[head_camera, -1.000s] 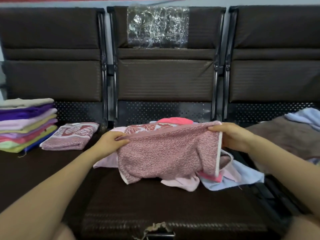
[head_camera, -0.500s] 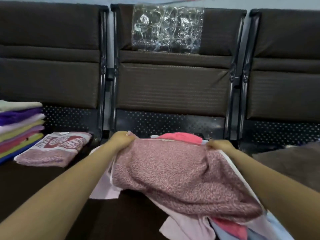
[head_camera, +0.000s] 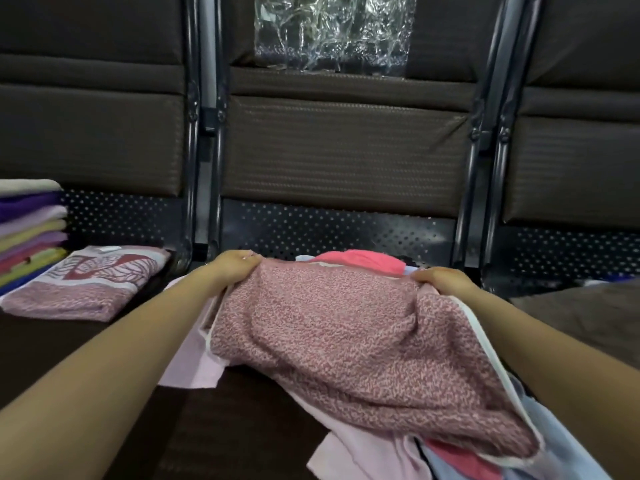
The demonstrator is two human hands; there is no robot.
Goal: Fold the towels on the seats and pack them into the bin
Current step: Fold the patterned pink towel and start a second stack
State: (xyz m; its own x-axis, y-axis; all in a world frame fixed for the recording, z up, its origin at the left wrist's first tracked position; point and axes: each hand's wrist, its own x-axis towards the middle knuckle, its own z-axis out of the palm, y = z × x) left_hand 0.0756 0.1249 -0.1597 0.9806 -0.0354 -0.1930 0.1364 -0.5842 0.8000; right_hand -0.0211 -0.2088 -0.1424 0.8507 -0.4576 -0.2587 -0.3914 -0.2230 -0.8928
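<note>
Folded towels in a multicoloured stack [head_camera: 29,233] and one pink leaf-print folded towel [head_camera: 86,284] sit left. Left hand [head_camera: 233,268] and right hand [head_camera: 438,280], fingers pinching the speckled pink towel's [head_camera: 346,344] far corners, have carried it forward and down over the loose pile on the brown seat [head_camera: 242,427], likely spreading it for folding.

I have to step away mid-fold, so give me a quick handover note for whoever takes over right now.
Left hand and right hand each grip a far corner of the speckled pink towel, spread over the unfolded pile on the middle seat.
Done: one folded patterned towel and a folded stack on the left seat.
Left: fold this towel and the pile, then pack everything; no bin in view.
</note>
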